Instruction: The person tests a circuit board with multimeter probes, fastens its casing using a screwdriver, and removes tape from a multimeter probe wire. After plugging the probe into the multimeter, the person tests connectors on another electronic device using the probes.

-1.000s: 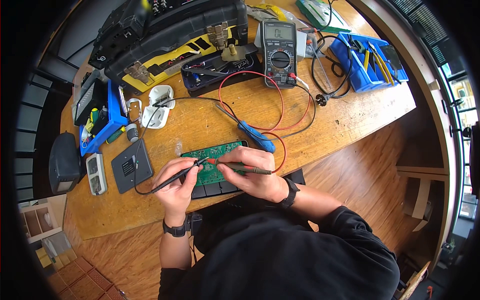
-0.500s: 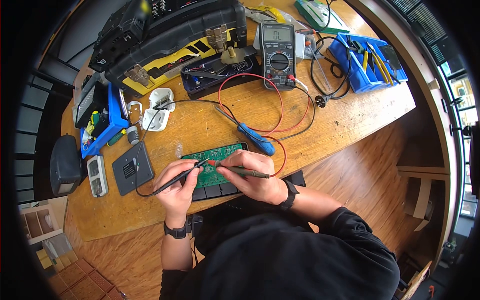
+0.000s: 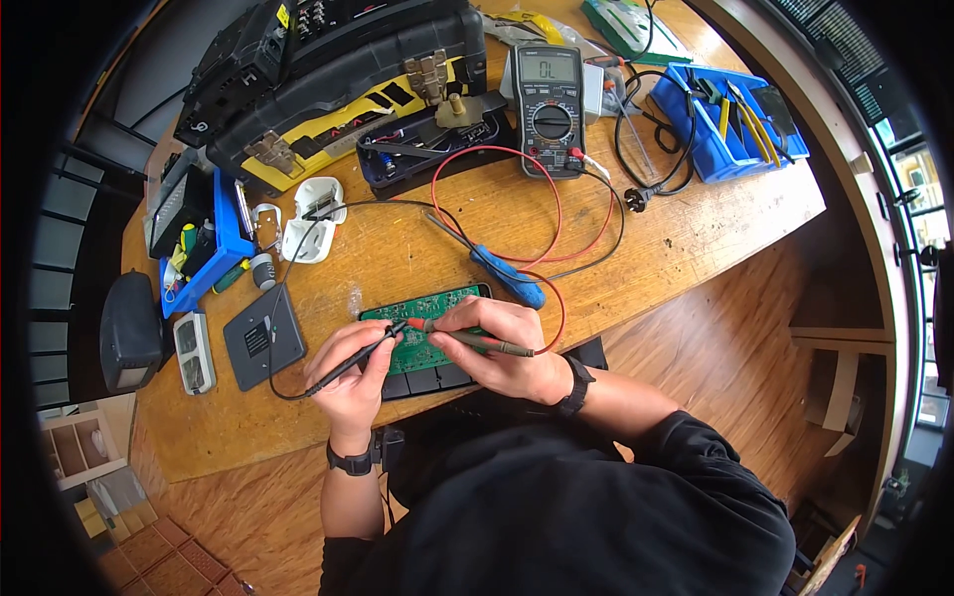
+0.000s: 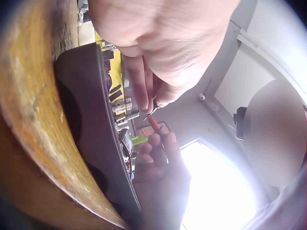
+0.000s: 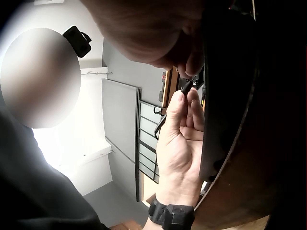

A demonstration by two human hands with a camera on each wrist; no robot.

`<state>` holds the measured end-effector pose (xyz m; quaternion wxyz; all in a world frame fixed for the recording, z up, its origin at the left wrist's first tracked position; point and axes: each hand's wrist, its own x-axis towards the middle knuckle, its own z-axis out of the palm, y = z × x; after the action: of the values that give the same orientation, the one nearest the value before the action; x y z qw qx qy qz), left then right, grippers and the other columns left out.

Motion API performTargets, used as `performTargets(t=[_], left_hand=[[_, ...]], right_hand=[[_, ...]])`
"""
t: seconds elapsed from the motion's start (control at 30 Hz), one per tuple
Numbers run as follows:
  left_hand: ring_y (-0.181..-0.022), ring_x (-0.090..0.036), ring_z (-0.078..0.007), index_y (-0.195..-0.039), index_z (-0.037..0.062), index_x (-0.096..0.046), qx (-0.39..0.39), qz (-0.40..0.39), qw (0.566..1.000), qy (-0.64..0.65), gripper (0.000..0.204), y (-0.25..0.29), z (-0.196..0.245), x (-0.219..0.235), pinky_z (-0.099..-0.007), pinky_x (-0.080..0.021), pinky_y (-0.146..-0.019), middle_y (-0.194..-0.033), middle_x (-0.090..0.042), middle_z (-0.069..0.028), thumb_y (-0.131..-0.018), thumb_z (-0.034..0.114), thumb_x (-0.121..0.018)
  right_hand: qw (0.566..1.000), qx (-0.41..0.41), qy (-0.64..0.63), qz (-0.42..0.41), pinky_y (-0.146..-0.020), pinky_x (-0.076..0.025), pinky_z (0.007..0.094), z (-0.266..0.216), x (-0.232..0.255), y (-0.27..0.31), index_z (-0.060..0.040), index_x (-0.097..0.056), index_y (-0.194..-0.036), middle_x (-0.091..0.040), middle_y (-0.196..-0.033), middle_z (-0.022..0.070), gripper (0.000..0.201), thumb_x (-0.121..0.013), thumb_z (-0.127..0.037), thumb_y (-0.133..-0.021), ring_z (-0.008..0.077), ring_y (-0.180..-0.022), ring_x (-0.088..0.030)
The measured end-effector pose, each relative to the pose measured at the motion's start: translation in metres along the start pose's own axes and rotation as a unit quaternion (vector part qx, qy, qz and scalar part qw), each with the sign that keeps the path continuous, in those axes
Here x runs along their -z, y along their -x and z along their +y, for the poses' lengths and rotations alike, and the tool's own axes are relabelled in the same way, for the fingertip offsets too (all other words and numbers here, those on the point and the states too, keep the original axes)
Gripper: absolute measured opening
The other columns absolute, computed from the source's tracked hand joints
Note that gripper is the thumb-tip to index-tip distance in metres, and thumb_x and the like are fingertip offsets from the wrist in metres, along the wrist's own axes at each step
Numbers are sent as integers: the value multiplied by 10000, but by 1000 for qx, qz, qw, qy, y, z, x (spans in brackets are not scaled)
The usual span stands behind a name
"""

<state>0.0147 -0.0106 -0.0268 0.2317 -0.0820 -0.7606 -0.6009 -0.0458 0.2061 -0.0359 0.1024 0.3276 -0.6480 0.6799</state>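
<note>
In the head view my left hand [image 3: 348, 392] pinches a black test probe [image 3: 343, 368] between thumb and fingers. My right hand [image 3: 512, 353] holds the other probe [image 3: 489, 343], which has a red tip end and a dark handle, like a pen. Both tips come close together over a green circuit board [image 3: 437, 304] lying in a dark casing [image 3: 422, 381]. The left wrist view shows the red probe end [image 4: 153, 121] right by the left fingertips. Leads run from the probes to a multimeter [image 3: 551, 114], whose display reads OL.
Behind the board lies a blue-handled screwdriver [image 3: 509, 278]. A black and yellow toolbox [image 3: 338, 109] stands at the back. Blue bins of tools flank the table, one at right [image 3: 711, 149], one at left [image 3: 224, 228]. A flat grey cover [image 3: 264, 338] lies left of my hands.
The black probe's tip has shifted slightly left and down, near the red one's tip. Both hands keep their grip over the board, and the display stays at OL.
</note>
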Motion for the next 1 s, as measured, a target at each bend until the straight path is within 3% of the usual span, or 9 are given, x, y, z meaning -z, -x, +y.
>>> performTargets(t=[0.1,0.17,0.27,1.0], left_hand=[[-988,-769,-270,-1076,-65,-742,2,0,1000,-12,192,1,1,0,-375,-676,-854,-1070,-772,-204,-901,-126,-795],[-988,-769,-268,-1076,-65,-742,2,0,1000,-11,192,1,1,-1,-373,-675,-854,-1072,-773,-203,-902,-126,-795],[-986,-771,-266,-1077,-62,-744,1,3,1000,-11,192,1,1,-1,-372,-675,-853,-1071,-776,-202,-903,-126,-795],[-975,-780,-273,-1064,-45,-751,-17,9,999,-42,201,1,3,-2,-377,-665,-861,-1053,-785,-193,-889,-122,-812]], right_hand=[[1000,6,10,-6,-644,-549,367,0,2,0,12,-696,-967,-754,-901,125,151,-824,43,-893,264,-738,-726],[999,-14,21,-25,-707,-596,355,-2,4,0,18,-718,-992,-770,-893,130,122,-805,59,-917,245,-794,-766],[1000,-1,9,-4,-642,-547,367,-1,1,0,10,-697,-958,-749,-882,124,141,-817,40,-889,265,-736,-727],[1000,15,12,-7,-663,-551,379,-5,2,-4,5,-697,-960,-737,-879,116,144,-814,43,-886,291,-753,-721]])
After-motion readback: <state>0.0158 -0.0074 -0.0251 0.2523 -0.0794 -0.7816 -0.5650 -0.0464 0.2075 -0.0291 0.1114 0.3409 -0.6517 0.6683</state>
